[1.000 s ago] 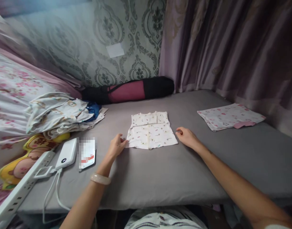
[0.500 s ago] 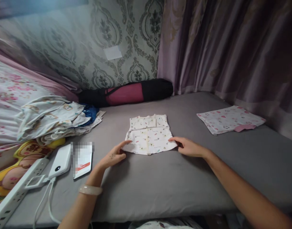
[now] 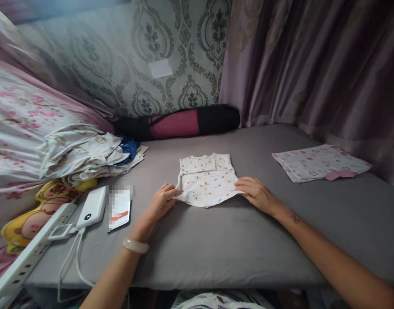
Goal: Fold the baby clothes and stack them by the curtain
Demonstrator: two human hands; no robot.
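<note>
A small white baby shirt with a scattered print lies on the grey sheet, its upper part folded in a band across the top. Its lower left corner is pinched in my left hand, which wears a pale bangle on the wrist. On the opposite side, my right hand grips the lower right corner between thumb and fingers. Both corners are lifted a little, and the lower edge sags between them onto the sheet.
Rumpled clothes are heaped at the left. A power bank, a phone and a power strip with white cables lie nearer. Folded heart-print fabric rests at right. A black-and-maroon bag lies along the wall.
Both hands have closed on the shirt's lower corners, raising them slightly. Before, the fingers rested on the corners with the cloth flatter. The camera view has shifted a little.
</note>
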